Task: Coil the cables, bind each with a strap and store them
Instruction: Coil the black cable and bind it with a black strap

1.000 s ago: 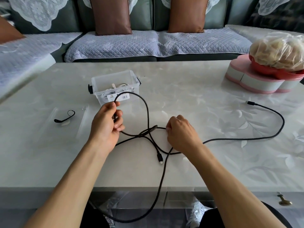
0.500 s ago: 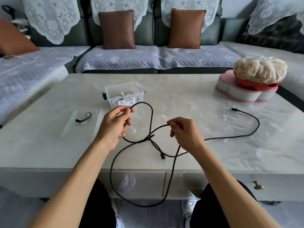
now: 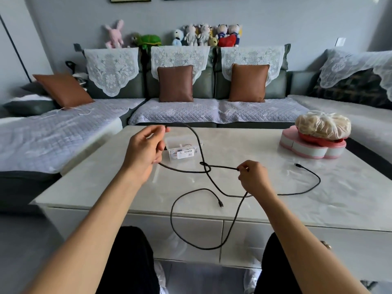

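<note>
A long black cable point(image 3: 220, 189) is tangled, with a knot-like crossing point(image 3: 205, 166) held above the pale table point(image 3: 318, 200). My left hand point(image 3: 146, 151) is raised and pinches the cable's upper loop between thumb and fingers. My right hand point(image 3: 252, 177) pinches another stretch just right of the crossing. One plug point(image 3: 221, 203) dangles near the table's front edge, and a loop hangs down below it. The other plug point(image 3: 298, 165) lies on the table to the right. A clear storage box point(image 3: 182, 148) holding white cables stands behind my hands.
A pink heart-shaped box point(image 3: 307, 147) carrying a red dish and a bagged bundle sits at the table's right. A grey sofa point(image 3: 191, 109) with brown cushions wraps round the far and left sides. My dark-trousered knees show below the table's front edge.
Both hands rose off the table and moved apart, lifting the cable so its crossing tightened between them. The camera tilted up, and the black strap at the left is out of sight.
</note>
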Demonstrator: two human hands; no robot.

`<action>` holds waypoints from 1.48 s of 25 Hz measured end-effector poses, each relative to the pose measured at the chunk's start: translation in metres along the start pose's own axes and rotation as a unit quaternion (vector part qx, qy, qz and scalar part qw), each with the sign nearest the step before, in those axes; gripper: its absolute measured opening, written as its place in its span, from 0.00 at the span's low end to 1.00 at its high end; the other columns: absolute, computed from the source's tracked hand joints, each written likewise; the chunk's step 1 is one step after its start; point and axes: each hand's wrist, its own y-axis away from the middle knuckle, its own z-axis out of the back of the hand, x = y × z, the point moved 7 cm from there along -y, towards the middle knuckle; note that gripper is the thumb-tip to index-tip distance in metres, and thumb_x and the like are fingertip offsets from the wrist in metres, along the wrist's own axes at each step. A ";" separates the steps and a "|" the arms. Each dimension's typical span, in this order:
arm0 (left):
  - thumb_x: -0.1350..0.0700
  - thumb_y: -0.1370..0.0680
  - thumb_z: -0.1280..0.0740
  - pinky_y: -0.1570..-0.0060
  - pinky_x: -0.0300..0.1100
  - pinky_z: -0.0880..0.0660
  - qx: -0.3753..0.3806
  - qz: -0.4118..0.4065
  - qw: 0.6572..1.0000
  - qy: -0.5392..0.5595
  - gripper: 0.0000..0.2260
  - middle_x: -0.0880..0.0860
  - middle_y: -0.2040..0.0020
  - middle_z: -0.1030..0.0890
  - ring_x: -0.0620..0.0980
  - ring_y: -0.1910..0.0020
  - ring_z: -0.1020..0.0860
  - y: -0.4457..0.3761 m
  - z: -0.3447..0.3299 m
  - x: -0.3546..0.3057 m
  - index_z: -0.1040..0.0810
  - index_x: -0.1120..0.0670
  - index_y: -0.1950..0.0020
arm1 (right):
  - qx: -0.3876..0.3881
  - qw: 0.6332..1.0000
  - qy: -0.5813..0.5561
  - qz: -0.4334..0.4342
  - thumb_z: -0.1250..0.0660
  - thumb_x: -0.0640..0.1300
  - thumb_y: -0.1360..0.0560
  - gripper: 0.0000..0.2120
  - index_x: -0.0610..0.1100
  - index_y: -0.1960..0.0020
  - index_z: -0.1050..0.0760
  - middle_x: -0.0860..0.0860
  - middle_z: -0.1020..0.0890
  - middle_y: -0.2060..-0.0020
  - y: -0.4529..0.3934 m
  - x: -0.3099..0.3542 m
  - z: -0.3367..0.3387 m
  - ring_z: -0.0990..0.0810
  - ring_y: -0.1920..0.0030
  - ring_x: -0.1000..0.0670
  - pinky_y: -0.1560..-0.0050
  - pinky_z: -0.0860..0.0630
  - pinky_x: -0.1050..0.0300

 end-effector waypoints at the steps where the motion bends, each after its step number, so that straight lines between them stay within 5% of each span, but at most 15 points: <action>1: 0.56 0.19 0.36 0.78 0.34 0.46 -0.008 0.001 1.000 0.004 0.08 0.49 0.75 0.31 0.43 0.80 0.43 0.000 0.003 0.000 0.19 0.53 0.54 | 0.016 1.000 0.006 -0.011 0.40 0.37 0.23 0.10 0.44 0.52 0.20 0.42 0.15 0.58 0.003 -0.003 -0.004 0.20 0.51 0.39 0.59 0.26 0.56; 5: 0.56 0.19 0.36 0.77 0.34 0.48 0.040 0.020 0.999 -0.026 0.08 0.49 0.75 0.32 0.43 0.80 0.43 0.000 -0.015 0.009 0.19 0.54 0.55 | 0.093 0.993 0.009 0.067 0.34 0.46 0.23 0.07 0.46 0.48 0.19 0.51 0.17 0.57 0.009 0.025 -0.021 0.19 0.53 0.48 0.55 0.26 0.57; 9: 0.57 0.19 0.36 0.77 0.33 0.49 0.077 0.042 0.996 -0.029 0.08 0.50 0.74 0.31 0.43 0.81 0.43 -0.007 -0.033 0.024 0.18 0.55 0.54 | 0.197 0.957 -0.138 0.160 0.31 0.48 0.23 0.10 0.48 0.43 0.21 0.51 0.16 0.50 0.006 0.076 -0.040 0.19 0.50 0.55 0.44 0.24 0.59; 13: 0.56 0.21 0.33 0.78 0.33 0.45 0.117 0.095 0.983 -0.102 0.07 0.49 0.76 0.35 0.44 0.79 0.42 -0.013 -0.021 0.056 0.19 0.59 0.54 | 0.158 0.956 -0.214 0.127 0.37 0.41 0.20 0.11 0.43 0.60 0.22 0.47 0.23 0.71 -0.015 0.076 -0.041 0.21 0.67 0.45 0.57 0.22 0.46; 16: 0.57 0.23 0.30 0.74 0.37 0.42 0.091 0.136 0.971 -0.173 0.07 0.45 0.78 0.37 0.44 0.78 0.42 -0.017 0.013 0.088 0.20 0.59 0.59 | 0.066 0.966 -0.251 -0.002 0.38 0.39 0.21 0.11 0.43 0.61 0.23 0.49 0.33 0.73 -0.037 0.026 -0.034 0.34 0.73 0.49 0.70 0.30 0.53; 19: 0.54 0.21 0.32 0.73 0.37 0.46 0.073 0.151 0.971 -0.169 0.10 0.47 0.75 0.40 0.47 0.75 0.44 -0.021 0.027 0.114 0.21 0.57 0.60 | 0.084 0.985 -0.151 -0.018 0.34 0.40 0.25 0.03 0.45 0.56 0.21 0.49 0.26 0.72 -0.043 0.004 -0.042 0.29 0.72 0.49 0.65 0.29 0.52; 21: 0.53 0.20 0.33 0.73 0.38 0.49 0.111 0.146 0.968 -0.171 0.10 0.48 0.74 0.40 0.47 0.74 0.44 -0.022 0.009 0.123 0.20 0.56 0.59 | 0.165 0.981 -0.083 0.055 0.31 0.43 0.28 0.10 0.50 0.47 0.23 0.53 0.19 0.63 -0.031 0.029 -0.058 0.22 0.65 0.51 0.60 0.25 0.56; 24: 0.51 0.21 0.32 0.75 0.37 0.45 0.152 0.131 0.957 -0.210 0.10 0.48 0.75 0.36 0.46 0.75 0.39 -0.024 -0.021 0.127 0.16 0.54 0.58 | 0.181 0.967 -0.107 0.145 0.27 0.50 0.29 0.18 0.51 0.40 0.26 0.55 0.16 0.58 -0.016 0.073 -0.058 0.19 0.61 0.58 0.57 0.24 0.63; 27: 0.50 0.21 0.32 0.73 0.33 0.38 0.158 0.084 0.927 -0.329 0.09 0.44 0.76 0.30 0.42 0.75 0.34 -0.028 -0.026 0.131 0.15 0.49 0.58 | 0.163 0.964 -0.145 0.151 0.27 0.54 0.29 0.18 0.48 0.42 0.23 0.53 0.16 0.59 -0.017 0.082 -0.046 0.18 0.59 0.53 0.53 0.22 0.55; 31: 0.51 0.22 0.31 0.69 0.30 0.36 0.176 0.031 0.904 -0.389 0.07 0.41 0.76 0.25 0.39 0.73 0.29 -0.031 -0.037 0.135 0.14 0.49 0.57 | 0.092 0.948 0.148 0.268 0.33 0.53 0.24 0.27 0.51 0.27 0.35 0.52 0.23 0.40 -0.017 0.083 -0.044 0.23 0.45 0.48 0.48 0.26 0.53; 34: 0.51 0.22 0.30 0.71 0.31 0.37 0.186 -0.003 0.906 -0.379 0.07 0.42 0.76 0.27 0.41 0.74 0.31 -0.036 -0.055 0.127 0.15 0.50 0.57 | 0.135 0.909 0.241 0.313 0.40 0.47 0.20 0.14 0.48 0.36 0.26 0.48 0.21 0.45 -0.020 0.081 -0.071 0.25 0.43 0.43 0.49 0.27 0.52; 37: 0.54 0.22 0.30 0.70 0.33 0.36 0.179 0.003 0.922 -0.343 0.06 0.42 0.75 0.27 0.41 0.74 0.32 -0.040 -0.049 0.126 0.15 0.53 0.55 | 0.112 0.950 0.116 0.268 0.37 0.40 0.22 0.08 0.42 0.51 0.19 0.44 0.18 0.60 -0.035 0.061 -0.068 0.22 0.56 0.40 0.61 0.26 0.51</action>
